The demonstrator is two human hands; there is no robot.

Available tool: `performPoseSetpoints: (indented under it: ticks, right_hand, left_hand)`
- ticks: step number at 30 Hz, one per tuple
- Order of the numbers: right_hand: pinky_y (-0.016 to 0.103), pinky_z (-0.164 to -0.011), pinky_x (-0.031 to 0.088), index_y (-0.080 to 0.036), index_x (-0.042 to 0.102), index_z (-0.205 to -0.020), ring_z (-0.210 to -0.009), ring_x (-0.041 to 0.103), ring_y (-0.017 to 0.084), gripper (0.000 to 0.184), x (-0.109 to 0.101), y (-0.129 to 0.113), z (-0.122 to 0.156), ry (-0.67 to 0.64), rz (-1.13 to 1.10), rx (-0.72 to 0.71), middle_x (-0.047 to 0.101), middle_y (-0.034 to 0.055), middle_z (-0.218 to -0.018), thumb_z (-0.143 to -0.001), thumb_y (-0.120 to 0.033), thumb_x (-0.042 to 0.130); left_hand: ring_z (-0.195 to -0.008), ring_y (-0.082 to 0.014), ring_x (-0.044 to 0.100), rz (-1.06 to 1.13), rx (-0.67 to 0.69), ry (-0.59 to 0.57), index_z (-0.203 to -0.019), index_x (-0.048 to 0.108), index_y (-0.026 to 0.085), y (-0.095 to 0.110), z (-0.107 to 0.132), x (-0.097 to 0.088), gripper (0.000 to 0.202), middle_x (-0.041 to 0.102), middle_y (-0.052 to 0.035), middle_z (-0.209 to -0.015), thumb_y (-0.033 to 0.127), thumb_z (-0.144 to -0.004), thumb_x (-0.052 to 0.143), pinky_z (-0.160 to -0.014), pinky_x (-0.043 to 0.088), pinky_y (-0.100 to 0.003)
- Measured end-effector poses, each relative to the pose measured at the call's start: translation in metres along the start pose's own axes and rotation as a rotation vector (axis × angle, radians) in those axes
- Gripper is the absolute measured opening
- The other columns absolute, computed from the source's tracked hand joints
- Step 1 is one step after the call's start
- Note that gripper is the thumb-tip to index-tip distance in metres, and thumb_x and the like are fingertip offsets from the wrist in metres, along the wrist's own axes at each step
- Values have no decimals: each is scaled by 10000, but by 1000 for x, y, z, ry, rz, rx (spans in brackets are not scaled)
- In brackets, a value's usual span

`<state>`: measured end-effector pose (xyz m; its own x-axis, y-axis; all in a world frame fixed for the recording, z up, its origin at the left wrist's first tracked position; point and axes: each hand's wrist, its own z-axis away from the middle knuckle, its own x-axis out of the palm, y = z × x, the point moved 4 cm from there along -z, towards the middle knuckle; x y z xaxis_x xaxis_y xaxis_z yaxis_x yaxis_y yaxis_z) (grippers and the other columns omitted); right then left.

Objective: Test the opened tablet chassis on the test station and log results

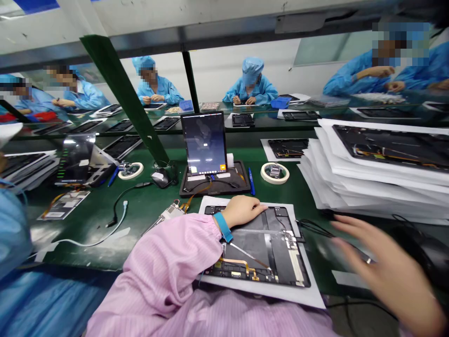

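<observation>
An opened tablet housing (273, 255) with its black inside and ribbon cables facing up lies before me on white paper (310, 292). My left hand (243, 209), with a blue wrist band (222, 226), rests over the housing's far edge. Its fingers are curled together and mostly hidden, so whatever they grip does not show. To the right, my right hand (382, 262) is blurred and holds nothing, its fingers apart. Its fingertips are near the black cables (317, 228) beside the housing; I cannot tell whether they touch.
A lit screen (204, 145) stands in a black tray (219, 187) behind the housing. Stacked housings and paper (336, 182) rise at right. A tape roll (275, 173), blue pen (251, 181) and white cable (91, 243) lie around. A co-worker's sleeve (12, 229) is at left.
</observation>
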<state>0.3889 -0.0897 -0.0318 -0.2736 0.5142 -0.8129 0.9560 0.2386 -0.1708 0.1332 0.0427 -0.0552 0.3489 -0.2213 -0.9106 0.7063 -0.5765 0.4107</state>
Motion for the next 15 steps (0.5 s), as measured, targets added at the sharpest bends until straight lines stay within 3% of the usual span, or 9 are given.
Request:
performPoseSetpoints:
  ticks: [3,5,7,11,13,15]
  right_hand:
    - [567,-1007,408,-292,620,-1033,-1163,558,310,213,27,-43,-19,-210,-25,-369,607,89,-1238,-832,-299,551]
    - [583,-1047,356,-243,636,-937,-1114,587,285,166,37,-57,-30,-295,-48,-452,658,78,-1118,-813,-182,544]
    - [539,-1039,382,-216,640,-850,-1084,599,254,136,41,-59,-37,-376,-110,-474,669,68,-1059,-800,-128,549]
    - [464,-1008,431,-206,648,-812,-1238,505,261,81,35,-40,-39,-557,-211,-444,588,84,-1271,-841,-191,574]
    - [468,-1022,420,-213,649,-859,-1292,456,276,70,30,-29,-44,-637,-209,-372,479,81,-1407,-846,-246,589]
    - [454,-1026,420,-211,635,-1004,-1309,435,287,188,27,-27,-58,-646,-195,-292,374,111,-1481,-835,-288,606]
  left_hand:
    - [-736,-183,620,-2,0,5,-770,663,197,1,1,0,538,692,-44,-781,556,-949,304,-603,358,-272]
    - [-743,-183,624,-1,8,1,-770,665,196,2,1,0,538,695,-45,-785,556,-948,308,-609,364,-272]
    - [-749,-187,628,-5,7,2,-772,669,193,2,2,0,533,696,-50,-786,550,-947,314,-617,372,-276]
    - [-738,-194,623,11,-8,10,-767,662,192,0,3,3,500,690,-53,-772,521,-948,331,-635,386,-281]
    - [-711,-194,613,48,-24,18,-747,642,193,2,4,4,462,678,-47,-746,516,-936,371,-636,398,-287]
    - [-751,-200,611,79,-40,85,-788,623,191,7,6,-4,354,675,-48,-788,487,-901,466,-679,426,-296]
